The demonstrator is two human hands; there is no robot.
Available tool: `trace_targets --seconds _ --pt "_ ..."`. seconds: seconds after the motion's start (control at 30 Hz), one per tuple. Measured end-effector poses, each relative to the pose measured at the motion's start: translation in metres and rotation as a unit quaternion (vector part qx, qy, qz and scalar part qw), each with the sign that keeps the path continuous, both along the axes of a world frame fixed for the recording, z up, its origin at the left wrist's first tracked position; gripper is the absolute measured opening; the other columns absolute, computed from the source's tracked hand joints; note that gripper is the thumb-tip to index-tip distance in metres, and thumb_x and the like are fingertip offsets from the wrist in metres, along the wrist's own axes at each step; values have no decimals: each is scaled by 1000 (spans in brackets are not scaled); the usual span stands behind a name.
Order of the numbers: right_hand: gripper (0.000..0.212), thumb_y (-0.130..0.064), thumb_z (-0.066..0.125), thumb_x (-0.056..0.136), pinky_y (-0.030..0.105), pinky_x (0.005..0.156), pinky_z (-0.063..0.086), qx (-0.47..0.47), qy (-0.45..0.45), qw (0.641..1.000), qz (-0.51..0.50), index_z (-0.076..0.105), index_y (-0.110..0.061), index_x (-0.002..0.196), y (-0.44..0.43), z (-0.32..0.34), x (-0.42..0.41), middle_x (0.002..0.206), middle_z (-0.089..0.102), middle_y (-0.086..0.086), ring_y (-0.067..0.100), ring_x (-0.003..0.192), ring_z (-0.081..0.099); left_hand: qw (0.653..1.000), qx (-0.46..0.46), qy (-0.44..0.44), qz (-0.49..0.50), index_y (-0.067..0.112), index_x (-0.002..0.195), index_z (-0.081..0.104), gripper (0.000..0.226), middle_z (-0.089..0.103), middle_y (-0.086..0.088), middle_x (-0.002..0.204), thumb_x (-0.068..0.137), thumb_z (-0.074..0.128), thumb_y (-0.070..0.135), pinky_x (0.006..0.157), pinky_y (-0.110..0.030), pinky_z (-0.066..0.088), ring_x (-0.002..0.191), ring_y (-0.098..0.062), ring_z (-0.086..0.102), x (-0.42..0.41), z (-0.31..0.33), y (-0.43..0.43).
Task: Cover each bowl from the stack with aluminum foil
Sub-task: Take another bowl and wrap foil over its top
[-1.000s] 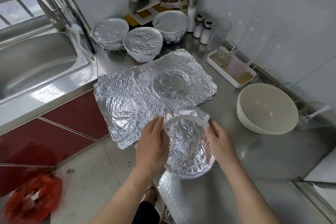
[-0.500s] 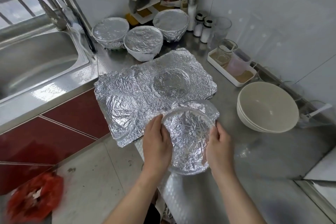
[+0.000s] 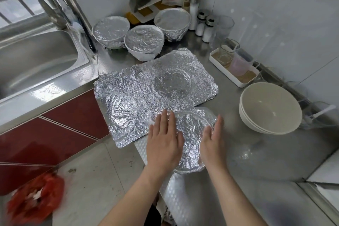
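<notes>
While the round bowl (image 3: 189, 152), wrapped in crinkled foil (image 3: 192, 124), sits at the near edge of the steel surface (image 3: 256, 161), it is pressed by the left hand (image 3: 164, 143) and right hand (image 3: 212, 139), fingers (image 3: 171, 121) straight

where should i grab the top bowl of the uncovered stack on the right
Probably best to pinch the top bowl at its near-left rim, thumb inside, coming from above. It sits upright, nested in the bowl below, so little but the rim is exposed, and clear glassware crowds its far right side.
</notes>
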State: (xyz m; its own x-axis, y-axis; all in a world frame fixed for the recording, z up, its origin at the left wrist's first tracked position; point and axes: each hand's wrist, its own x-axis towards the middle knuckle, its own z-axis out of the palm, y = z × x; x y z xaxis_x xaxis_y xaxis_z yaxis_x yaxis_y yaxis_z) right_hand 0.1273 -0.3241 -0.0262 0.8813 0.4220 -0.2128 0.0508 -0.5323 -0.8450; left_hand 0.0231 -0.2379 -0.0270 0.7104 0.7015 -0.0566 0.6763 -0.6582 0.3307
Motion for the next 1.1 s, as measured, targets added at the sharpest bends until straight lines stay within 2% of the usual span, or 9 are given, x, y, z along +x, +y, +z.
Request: trace_targets --seconds 0.17,0.43,0.57,0.67,0.77,0.87,0.93,1.03,1.1 --pt "52 -15 34 101 31 116 15 -75 -135 987 40 21 3 149 -1 -4 2 156 22 22 31 145 20 999 23 28 -4 19 156 -4 64 -14 -1 161 104 18 47 119 -41 -11 148 -20 -16 2 5 -1" --pt "60 -31 24 94 49 109 34 -206 -310 894 248 34 -8 148 5 -7 13 154 33 8 24 143 30 994 72 42 -76 24 149 40 56 29 -6 158 97 33 45 117 -51 13 147 -26 21 10 -1 -6" --pt "48 -21 35 97 35 110 32 -92 -253 949 161 46 1 138 4 -3 18 143 46 19 33 134 43 997 54 9 -53 24 152 30 54 22 -5 160 101 30 42 119 -46 10 149 -23 14 8 4 -1" --pt "41 -15 44 100 15 97 29 -29 -73 996 29 46 0 138 2 17 24 139 51 15 28 128 48 1000 12 -17 -18 24 155 19 53 13 -3 163 105 26 40 122 -41 6 151 -20 6 7 5 10" --pt "29 -20 44 100 33 83 43 -33 42 999 -1 57 -5 122 6 24 33 105 63 5 32 105 59 999 7 -25 -30 22 155 22 53 17 -4 162 106 25 40 123 -40 13 150 -20 10 6 0 13" --pt "30 -19 50 98 53 82 49 2 107 994 -29 58 9 104 16 28 42 100 65 28 47 98 58 999 7 -36 -33 19 153 28 53 25 -4 160 105 27 39 121 -42 21 149 -19 18 7 -3 11" --pt "31 -14 51 97 58 80 49 6 119 993 -25 58 14 106 19 30 45 104 60 35 48 95 59 998 6 -44 -35 18 152 31 51 28 -4 159 104 30 38 119 -44 25 148 -20 21 6 -5 11" --pt "32 -18 45 98 35 56 36 -30 49 995 76 61 -4 73 22 29 46 62 55 20 24 55 47 998 12 -48 -40 18 151 35 50 31 -6 158 104 32 36 116 -46 31 147 -22 25 6 -8 12" --pt "30 -26 41 101 36 62 37 -75 -1 984 162 60 -13 82 22 25 42 67 58 6 24 65 52 998 19 -47 -40 18 150 35 50 32 -7 157 104 30 37 114 -47 33 147 -23 27 6 -10 12"
